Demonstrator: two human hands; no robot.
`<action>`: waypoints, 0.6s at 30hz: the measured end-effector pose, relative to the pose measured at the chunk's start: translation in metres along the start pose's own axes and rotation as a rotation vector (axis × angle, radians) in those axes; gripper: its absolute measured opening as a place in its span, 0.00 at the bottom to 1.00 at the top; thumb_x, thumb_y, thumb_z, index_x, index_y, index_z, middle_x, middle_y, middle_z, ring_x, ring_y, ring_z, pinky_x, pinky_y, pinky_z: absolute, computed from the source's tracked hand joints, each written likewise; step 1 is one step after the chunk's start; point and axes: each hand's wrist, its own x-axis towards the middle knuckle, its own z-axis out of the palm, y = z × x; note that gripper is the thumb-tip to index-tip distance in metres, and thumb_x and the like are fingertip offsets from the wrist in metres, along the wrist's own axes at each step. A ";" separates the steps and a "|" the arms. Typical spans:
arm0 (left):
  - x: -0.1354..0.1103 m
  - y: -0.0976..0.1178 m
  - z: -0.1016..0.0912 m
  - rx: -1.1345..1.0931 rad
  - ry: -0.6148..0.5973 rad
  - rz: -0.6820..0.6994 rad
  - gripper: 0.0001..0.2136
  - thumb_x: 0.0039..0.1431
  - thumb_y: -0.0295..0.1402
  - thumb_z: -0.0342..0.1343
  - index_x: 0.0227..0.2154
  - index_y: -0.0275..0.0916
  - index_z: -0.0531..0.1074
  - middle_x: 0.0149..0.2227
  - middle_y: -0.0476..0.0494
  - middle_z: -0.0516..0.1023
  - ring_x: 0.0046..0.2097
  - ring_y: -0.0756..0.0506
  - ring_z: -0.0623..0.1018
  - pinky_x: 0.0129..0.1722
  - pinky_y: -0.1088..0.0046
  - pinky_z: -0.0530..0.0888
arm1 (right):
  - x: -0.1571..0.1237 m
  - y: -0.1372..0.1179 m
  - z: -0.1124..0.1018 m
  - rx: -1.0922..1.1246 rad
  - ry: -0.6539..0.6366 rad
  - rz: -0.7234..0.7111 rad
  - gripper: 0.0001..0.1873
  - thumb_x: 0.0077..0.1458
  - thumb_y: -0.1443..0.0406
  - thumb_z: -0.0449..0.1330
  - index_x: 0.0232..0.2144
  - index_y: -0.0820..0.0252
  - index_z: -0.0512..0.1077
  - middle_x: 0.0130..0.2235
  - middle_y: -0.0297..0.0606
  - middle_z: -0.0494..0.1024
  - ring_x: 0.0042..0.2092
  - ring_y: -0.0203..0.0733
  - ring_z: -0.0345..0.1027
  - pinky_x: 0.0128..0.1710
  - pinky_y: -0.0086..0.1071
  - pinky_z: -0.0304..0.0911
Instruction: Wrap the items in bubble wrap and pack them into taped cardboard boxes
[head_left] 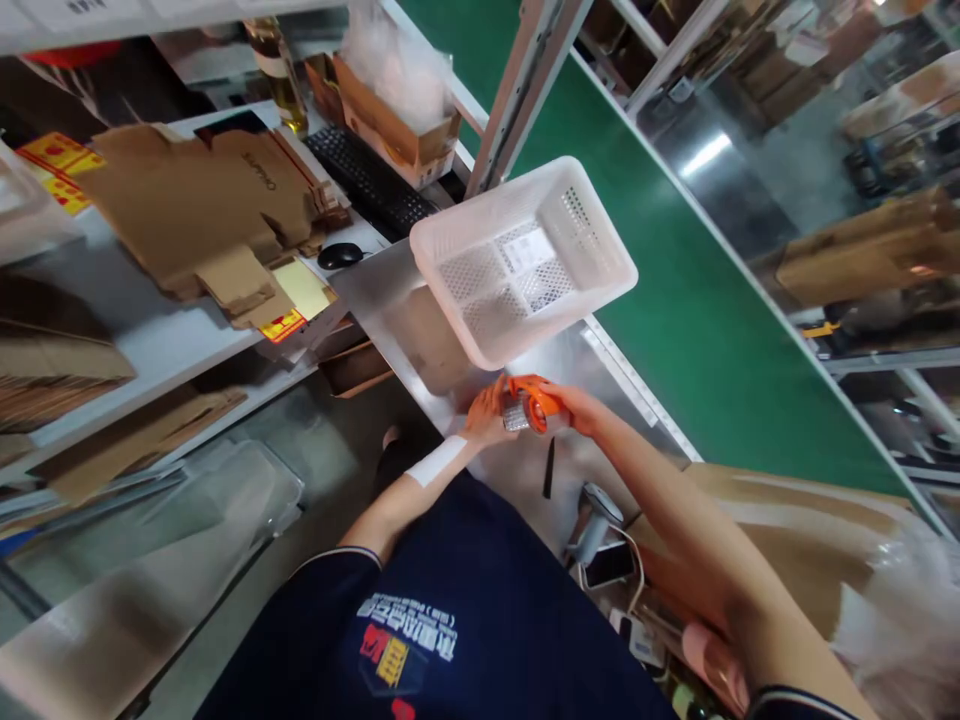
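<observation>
Handling is the step in hand, as far as can be judged: you have a small, bright-orange object with a silvery, ridged-looking round part [535,412] between your 2 hands, just in front of your body and above the bare metal bench [510,485]. Your left hand [487,412], below the white patch [436,461] on your forearm, is closed about the silvery side. Your right hand [576,406] is clamped on the orange side. So your grip is taken up at 2 places; blur hides exactly how each finger lies, and you cannot tell from this view what the object is.

Just beyond your hands stands a white, rectangular, perforated plastic basket [480,352] with a pale printed slip [527,250] lying on its floor. The object is outside the basket, near its closest edge. Past the bench runs a long green surface [675,290].

Any move from this hold calls for a steady right hand while the left turns or lets go, and for enough lift to clear the basket's rim if you reach that way. Mind the slim black item [550,468] on the bench just below your hands, and the grey, rounded device [598,515] beside your right forearm; a low sweep could knock either.
</observation>
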 end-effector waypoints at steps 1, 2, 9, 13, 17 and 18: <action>0.001 -0.001 -0.001 0.000 -0.010 -0.004 0.55 0.43 0.38 0.72 0.71 0.25 0.49 0.65 0.18 0.68 0.62 0.24 0.73 0.62 0.51 0.72 | -0.004 0.003 0.000 0.020 0.019 0.043 0.11 0.55 0.59 0.67 0.36 0.62 0.80 0.30 0.40 0.84 0.28 0.41 0.75 0.25 0.30 0.70; 0.002 -0.002 -0.001 0.004 -0.019 -0.008 0.56 0.41 0.38 0.72 0.71 0.24 0.49 0.62 0.20 0.71 0.61 0.25 0.75 0.62 0.51 0.72 | -0.008 0.007 -0.001 0.045 0.038 0.087 0.11 0.55 0.60 0.66 0.37 0.62 0.80 0.30 0.40 0.84 0.28 0.41 0.75 0.25 0.30 0.70; -0.001 0.000 -0.005 0.120 -0.112 0.007 0.53 0.44 0.46 0.71 0.71 0.36 0.53 0.60 0.28 0.72 0.59 0.29 0.74 0.61 0.54 0.70 | -0.041 0.030 -0.001 0.132 -0.098 0.020 0.16 0.55 0.54 0.65 0.33 0.63 0.80 0.29 0.44 0.83 0.28 0.43 0.74 0.29 0.34 0.71; 0.000 0.005 -0.007 0.141 -0.108 -0.032 0.52 0.43 0.42 0.72 0.71 0.38 0.55 0.61 0.29 0.70 0.59 0.31 0.73 0.62 0.55 0.70 | -0.073 0.056 -0.011 0.093 -0.137 -0.004 0.23 0.54 0.48 0.64 0.36 0.63 0.80 0.27 0.43 0.81 0.27 0.44 0.73 0.29 0.35 0.69; 0.002 0.007 -0.010 0.137 -0.139 -0.019 0.51 0.43 0.42 0.73 0.71 0.42 0.58 0.61 0.31 0.70 0.60 0.31 0.72 0.62 0.54 0.70 | -0.108 0.103 -0.027 0.106 -0.126 0.005 0.24 0.54 0.45 0.65 0.38 0.59 0.81 0.31 0.43 0.83 0.29 0.44 0.73 0.31 0.36 0.70; 0.002 0.007 -0.010 0.139 -0.142 -0.017 0.51 0.43 0.42 0.74 0.71 0.42 0.58 0.62 0.31 0.69 0.60 0.31 0.72 0.62 0.54 0.70 | -0.114 0.114 -0.029 0.126 -0.124 0.012 0.23 0.55 0.46 0.64 0.39 0.59 0.81 0.33 0.44 0.83 0.29 0.44 0.74 0.31 0.36 0.70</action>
